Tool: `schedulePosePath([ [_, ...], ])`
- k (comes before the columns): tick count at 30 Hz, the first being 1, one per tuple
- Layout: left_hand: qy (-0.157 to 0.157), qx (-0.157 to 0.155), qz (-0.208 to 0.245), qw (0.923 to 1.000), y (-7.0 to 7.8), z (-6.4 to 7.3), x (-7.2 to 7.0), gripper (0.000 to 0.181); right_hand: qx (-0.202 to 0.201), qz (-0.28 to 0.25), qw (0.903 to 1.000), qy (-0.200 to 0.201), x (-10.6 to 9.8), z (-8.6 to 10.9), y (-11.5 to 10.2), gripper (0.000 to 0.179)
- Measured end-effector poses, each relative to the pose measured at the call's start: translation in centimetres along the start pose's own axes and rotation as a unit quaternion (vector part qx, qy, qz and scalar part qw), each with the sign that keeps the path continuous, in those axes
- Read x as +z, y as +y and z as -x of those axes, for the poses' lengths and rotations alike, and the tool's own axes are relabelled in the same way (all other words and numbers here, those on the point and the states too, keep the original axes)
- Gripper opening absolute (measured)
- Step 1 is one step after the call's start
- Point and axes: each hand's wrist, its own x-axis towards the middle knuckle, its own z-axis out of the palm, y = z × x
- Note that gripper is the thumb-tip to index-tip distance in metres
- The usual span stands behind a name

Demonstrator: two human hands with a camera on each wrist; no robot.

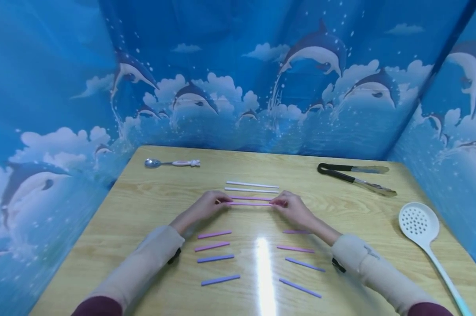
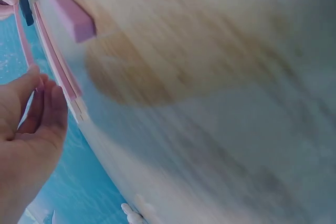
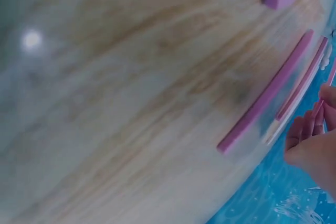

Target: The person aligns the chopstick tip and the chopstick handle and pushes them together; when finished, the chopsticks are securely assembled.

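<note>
My left hand (image 1: 212, 205) and right hand (image 1: 294, 207) pinch opposite ends of a thin pink stick (image 1: 250, 204). It runs level between them, and in the left wrist view the held stick (image 2: 23, 40) appears raised off the table. Just behind it another pink stick (image 1: 251, 198) lies parallel. Farther back are two white sticks (image 1: 252, 184), also side by side. Nearer the front, pink sticks (image 1: 212, 246) and blue-purple sticks (image 1: 220, 280) form a slanted column on the left. Similar pink sticks (image 1: 295, 249) and blue-purple sticks (image 1: 300, 288) make a column on the right.
A spoon (image 1: 152, 163) with a decorated handle lies at the back left of the wooden table (image 1: 135, 210). Black-handled tongs (image 1: 342, 176) lie at the back right. A white slotted skimmer (image 1: 419, 221) rests along the right edge. A dolphin-print curtain (image 1: 230, 87) surrounds the table.
</note>
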Motion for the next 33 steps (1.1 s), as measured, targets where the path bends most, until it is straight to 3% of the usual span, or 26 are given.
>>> schedulePosePath([
  [7, -0.01, 0.013, -0.017, 0.9997, -0.8, -0.4, 0.5, 0.016, 0.045, -0.007, 0.9983, -0.036, 0.7, -0.3, 0.6, 0.014],
  [15, -0.013, 0.012, -0.027, 0.9995, -1.2, -0.5, 0.9, 0.014, 0.015, -0.002, 0.9995, -0.029, 1.0, -0.6, 0.8, 0.011],
  [33, -0.012, -0.015, -0.039, 0.9991, -0.7, -0.7, 0.8, 0.016, 0.003, 0.011, 0.9995, -0.03, 1.1, -1.0, 1.5, 0.009],
])
